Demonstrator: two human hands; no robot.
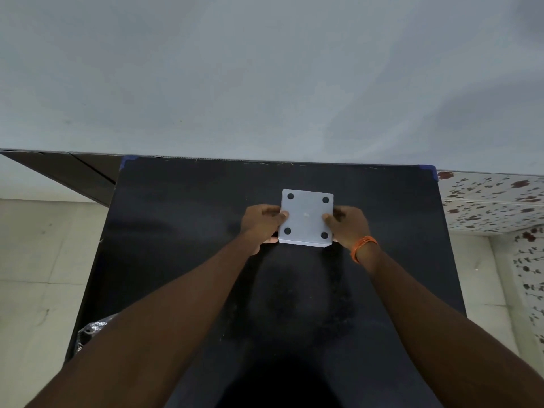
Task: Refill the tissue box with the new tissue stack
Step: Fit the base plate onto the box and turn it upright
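A square white tissue box (306,217) rests upside down on the black table (182,219), its flat base up with a black round foot at each corner. My left hand (260,222) grips its left side, thumb on the base. My right hand (347,226) grips its right side in the same way and wears an orange thread at the wrist. A thin pale edge shows under the box at its lower left. No tissue stack is in view.
The table's far edge meets a pale grey wall (265,83). A dark panel (73,172) leans at the left. A crumpled plastic bag (91,331) lies by the table's left edge. Floral tiles (494,198) line the right, pale floor tiles the left.
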